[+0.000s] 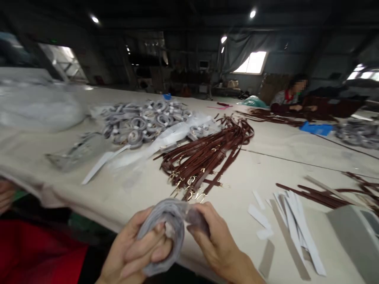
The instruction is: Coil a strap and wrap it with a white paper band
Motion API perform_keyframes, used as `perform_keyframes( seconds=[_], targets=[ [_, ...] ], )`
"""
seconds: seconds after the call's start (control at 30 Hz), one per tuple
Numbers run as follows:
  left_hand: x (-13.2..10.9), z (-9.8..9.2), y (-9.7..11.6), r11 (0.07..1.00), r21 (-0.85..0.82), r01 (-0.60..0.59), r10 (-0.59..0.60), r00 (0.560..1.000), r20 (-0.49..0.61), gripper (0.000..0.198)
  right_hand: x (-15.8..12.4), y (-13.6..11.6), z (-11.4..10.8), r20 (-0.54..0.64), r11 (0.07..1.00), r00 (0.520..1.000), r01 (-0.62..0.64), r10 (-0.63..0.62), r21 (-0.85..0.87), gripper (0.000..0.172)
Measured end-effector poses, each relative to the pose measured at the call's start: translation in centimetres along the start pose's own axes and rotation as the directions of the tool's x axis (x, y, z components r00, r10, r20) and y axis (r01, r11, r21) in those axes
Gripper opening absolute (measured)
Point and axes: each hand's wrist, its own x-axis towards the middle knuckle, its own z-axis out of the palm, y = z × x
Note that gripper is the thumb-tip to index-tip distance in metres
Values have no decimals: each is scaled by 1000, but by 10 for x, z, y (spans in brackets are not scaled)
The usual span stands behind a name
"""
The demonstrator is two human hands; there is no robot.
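A coiled strap wrapped in greyish clear plastic (174,211) is in front of me at the table's near edge. My left hand (139,248) is closed around it, with the fingers curled through the middle of the roll. On the other side, my right hand (219,244) pinches the loose end of the coil between thumb and fingers; part of that end is hidden and blurred. Just beyond my hands lies a pile of brown leather straps (204,154) with gold-coloured clasps. Behind it to the left is a heap of similar grey wrapped coils (145,122).
White paper strips (296,228) lie at right beside a grey box-like device (355,236). More brown straps (316,197) are behind them. A large plastic bag (35,102) stands far left. Across the table sits a person (284,100). At lower left a red sleeve (38,252) shows.
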Motion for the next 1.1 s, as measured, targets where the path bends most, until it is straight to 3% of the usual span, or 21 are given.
perform_keyframes(
  seconds=[0.1, 0.2, 0.3, 0.47, 0.6, 0.73, 0.83, 0.97, 1.1],
  targets=[
    [-1, 1, 0, 999, -37, -25, 29, 995, 96, 26, 5, 0, -2, 38, 994, 997, 73, -70, -79, 34],
    [2, 7, -1, 993, -116, -38, 56, 987, 154, 23, 9, -5, -4, 82, 999, 996, 36, -33, -30, 28],
    [0, 9, 0, 981, -180, -77, 101, 987, 127, 27, 12, -12, -3, 152, 987, 984, -112, 95, 112, 23],
    [-3, 11, 2, 960, -250, -128, 123, 992, -35, 57, 11, -14, 1, 285, 902, 927, -326, 245, 283, 42],
    [2, 14, -1, 947, -274, -170, 146, 983, -109, 60, 9, -10, 5, 290, 904, 925, -326, 244, 277, 46],
    [12, 22, -4, 930, -292, -224, 214, 975, -65, 51, 8, -6, 13, 280, 863, 916, -373, 286, 341, 45],
    [22, 30, -4, 911, -243, -332, 330, 943, -53, 45, 6, -1, 13, 287, 834, 905, -407, 314, 372, 46],
    [36, 38, -6, 875, -21, -483, 481, 874, -70, 33, 4, 4, 6, 309, 801, 895, -431, 321, 416, 46],
    [48, 36, -18, 711, 316, -628, 650, 759, 44, 25, 2, 10, 1, 361, 693, 848, -527, 389, 492, 41]
  ],
)
